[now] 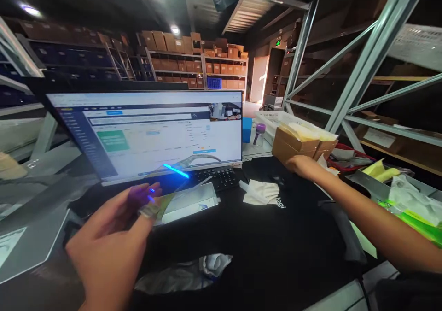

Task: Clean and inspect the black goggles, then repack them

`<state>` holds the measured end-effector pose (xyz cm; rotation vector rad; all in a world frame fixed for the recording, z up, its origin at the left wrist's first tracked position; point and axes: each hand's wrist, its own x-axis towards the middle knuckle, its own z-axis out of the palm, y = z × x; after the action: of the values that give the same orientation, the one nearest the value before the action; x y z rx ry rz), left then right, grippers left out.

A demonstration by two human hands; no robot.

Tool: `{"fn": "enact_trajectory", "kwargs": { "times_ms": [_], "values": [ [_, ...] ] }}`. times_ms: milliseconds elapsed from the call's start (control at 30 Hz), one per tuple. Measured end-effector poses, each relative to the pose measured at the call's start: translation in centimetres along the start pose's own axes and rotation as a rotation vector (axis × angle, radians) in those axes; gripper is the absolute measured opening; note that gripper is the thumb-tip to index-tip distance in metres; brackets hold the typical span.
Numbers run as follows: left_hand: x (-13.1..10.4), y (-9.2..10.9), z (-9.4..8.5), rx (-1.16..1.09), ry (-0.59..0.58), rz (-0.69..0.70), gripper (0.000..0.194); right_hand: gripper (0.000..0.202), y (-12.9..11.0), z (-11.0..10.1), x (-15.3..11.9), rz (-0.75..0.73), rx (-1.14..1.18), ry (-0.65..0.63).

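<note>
My left hand (117, 228) is at the lower left, its thumb and fingers pinching the edge of a clear plastic packet (189, 205) with a white part, which lies slanted in front of the keyboard (223, 178). Bright blue light streaks cross beside these fingers. My right hand (302, 166) is reached forward against the lower front of a cardboard box (293, 146) of pale yellow envelopes; its fingers are blurred, and whether they hold anything is unclear. White cloth gloves (261, 192) lie between the hands on the black mat (241, 242). A crumpled grey-white wrapped item (186, 274) lies nearer me.
A lit monitor (155, 140) stands behind the keyboard. Behind the box is a white basket (272, 117), with a purple-topped item (260, 128) to its left. A red basket (352, 159) and plastic-wrapped goods (414, 198) are at the right. Metal shelving (359, 71) rises behind them.
</note>
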<state>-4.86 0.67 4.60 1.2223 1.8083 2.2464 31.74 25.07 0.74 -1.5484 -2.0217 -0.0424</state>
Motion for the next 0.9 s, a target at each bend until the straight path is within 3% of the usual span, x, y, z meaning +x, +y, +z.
{"fn": "enact_trajectory", "kwargs": {
  "times_ms": [100, 167, 267, 367, 467, 567, 733, 900],
  "values": [
    [0.9, 0.4, -0.1, -0.229, -0.051, -0.133, 0.035, 0.027, -2.1, 2.9, -0.9, -0.332, -0.047, -0.282],
    [1.8, 0.3, -0.4, -0.365, -0.064, -0.247, 0.034, 0.029, -3.7, 4.8, -1.6, -0.508, -0.082, -0.403],
    [2.8, 0.0, -0.8, -0.472, -0.128, -0.407, 0.035, 0.029, -5.5, 6.8, -2.5, -0.708, -0.118, -0.517],
    [3.2, -0.2, -1.1, -0.540, -0.197, -0.487, 0.033, 0.022, -6.2, 7.3, -2.8, -0.851, -0.121, -0.575],
    [3.4, -0.6, -1.4, -0.603, -0.250, -0.526, 0.030, 0.024, -6.3, 6.4, -2.4, -0.896, -0.101, -0.516],
    [3.8, -0.8, -1.7, -0.650, -0.269, -0.547, 0.029, 0.027, -7.4, 4.0, -1.8, -0.873, -0.083, -0.371],
    [4.3, -0.4, -2.7, -0.695, -0.233, -0.578, 0.030, 0.021, -12.4, -1.7, -2.9, -0.836, 0.085, 0.025],
    [4.3, 0.2, -3.4, -0.723, -0.230, -0.587, 0.032, 0.020, -17.0, -5.6, -5.5, -0.941, -0.104, 0.102]
  ]
}}
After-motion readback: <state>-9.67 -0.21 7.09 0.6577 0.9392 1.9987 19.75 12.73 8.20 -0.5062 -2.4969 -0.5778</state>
